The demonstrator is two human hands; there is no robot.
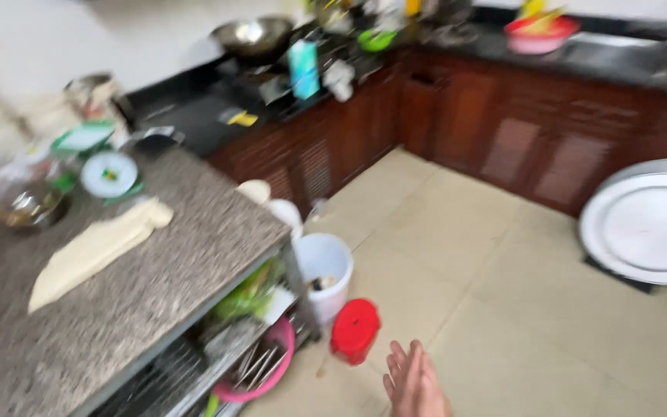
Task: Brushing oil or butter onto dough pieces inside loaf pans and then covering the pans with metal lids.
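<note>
Red container: a small red lidded tub (355, 330) stands on the pale tiled floor (503, 309), just beside the foot of the granite-topped counter (156, 293).
Direction from the fingers: the tub lies up and to the left of the fingertips (404, 357), near but apart; no contact shows.
Hand in view: one bare hand (413, 384) enters at the bottom edge, palm flat, fingers straight and close together, holding nothing. Which hand it is I cannot tell for certain; its place right of centre suggests the right one.
Other hand: not in the picture.
Nearer hand: the visible one, the only one close to the tub.
Long axis: the tub looks squat and roundish, with no clear long axis; motion blur hides its exact shape.
White bucket: an open white bucket (323, 272) stands just behind the tub, almost touching it, against the counter's corner.
Pink basket: a pink basket (272, 363) of utensils sits on the counter's lower rack, left of the tub.
Counter top: a long strip of pale dough (94, 251) lies diagonally on it, well apart from the hand, with a green-and-white kitchen scale (110, 175) beyond it.
Far right: a large round metal tray (650, 224) leans near the dark wooden cabinets (519, 131).
Back: a steel wok (255, 36) rests on the black worktop.
</note>
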